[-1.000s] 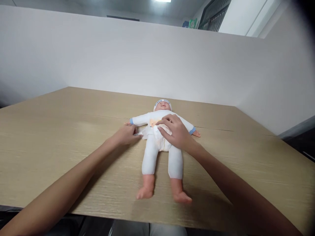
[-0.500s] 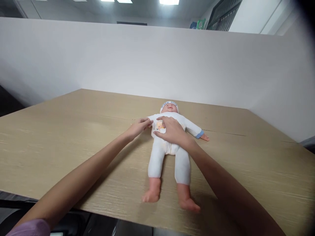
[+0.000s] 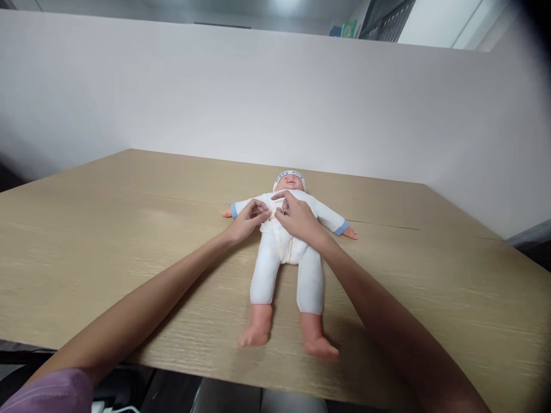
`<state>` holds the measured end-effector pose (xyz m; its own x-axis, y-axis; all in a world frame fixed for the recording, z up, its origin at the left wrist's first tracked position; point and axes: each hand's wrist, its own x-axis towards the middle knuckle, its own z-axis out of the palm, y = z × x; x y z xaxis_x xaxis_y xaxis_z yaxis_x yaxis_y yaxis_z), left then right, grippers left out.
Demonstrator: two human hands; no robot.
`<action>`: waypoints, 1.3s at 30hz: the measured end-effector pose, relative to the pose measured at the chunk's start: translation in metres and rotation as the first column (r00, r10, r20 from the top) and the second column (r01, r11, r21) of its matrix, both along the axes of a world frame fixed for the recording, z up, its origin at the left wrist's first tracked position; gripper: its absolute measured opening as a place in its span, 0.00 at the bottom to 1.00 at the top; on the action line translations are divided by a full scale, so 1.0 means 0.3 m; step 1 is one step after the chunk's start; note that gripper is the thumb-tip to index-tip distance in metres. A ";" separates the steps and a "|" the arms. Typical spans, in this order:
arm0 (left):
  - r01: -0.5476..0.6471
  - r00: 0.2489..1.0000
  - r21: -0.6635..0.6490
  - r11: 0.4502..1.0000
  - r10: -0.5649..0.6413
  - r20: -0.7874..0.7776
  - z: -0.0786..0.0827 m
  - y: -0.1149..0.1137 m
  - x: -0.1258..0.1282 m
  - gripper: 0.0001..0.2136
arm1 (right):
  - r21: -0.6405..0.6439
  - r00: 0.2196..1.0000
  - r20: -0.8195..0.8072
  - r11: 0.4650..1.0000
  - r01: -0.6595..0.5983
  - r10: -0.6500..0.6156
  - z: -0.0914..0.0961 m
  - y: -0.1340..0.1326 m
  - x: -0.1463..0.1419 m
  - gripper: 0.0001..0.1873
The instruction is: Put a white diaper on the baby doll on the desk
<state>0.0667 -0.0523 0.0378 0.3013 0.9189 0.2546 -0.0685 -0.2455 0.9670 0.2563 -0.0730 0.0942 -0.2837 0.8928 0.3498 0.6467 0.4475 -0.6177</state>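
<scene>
A baby doll (image 3: 287,244) lies on its back on the table, its head away from me and its bare feet toward me. It wears a white cap, a white shirt (image 3: 325,214) with blue cuffs, and white trousers (image 3: 266,279). My left hand (image 3: 251,221) is at the side of the doll's chest, thumb and fingers pinched on the shirt front. My right hand (image 3: 299,218) lies across the chest, its bent thumb and fingers closed on the shirt close to the left fingertips. Between them the cloth is bunched, and the hands hide much of the printed picture.
The wood-grain table (image 3: 129,246) reaches wide on both sides, with a seam across it. A white partition (image 3: 258,92) stands along the back. Below the front edge are a dark seat and a white cable (image 3: 124,409).
My left hand has moved off the doll's sleeve to the shirt front, baring the doll's arm and blue cuff. My fingertips are closer together, and the shirt is more bunched. The view has tilted down slightly.
</scene>
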 end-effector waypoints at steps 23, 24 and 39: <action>0.440 0.682 0.311 0.842 -0.089 -0.726 0.163 -0.380 -0.007 0.12 | -0.054 0.990 0.113 0.995 -0.079 0.085 -0.088 -0.444 0.219 0.08; 0.421 0.688 0.287 0.861 -0.097 -0.719 0.148 -0.379 -0.013 0.11 | -0.040 0.992 0.121 0.999 -0.034 0.038 -0.100 -0.433 0.227 0.07; 0.086 0.740 0.337 0.938 0.166 -0.652 0.066 -0.345 0.039 0.16 | 0.103 0.976 0.207 0.993 0.051 -0.072 -0.161 -0.445 0.164 0.07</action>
<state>0.0784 -0.1559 0.0575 0.4721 0.8339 0.2859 0.5735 -0.5368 0.6188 0.3054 -0.2067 0.0459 -0.3057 0.8759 0.3734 0.7857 0.4535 -0.4207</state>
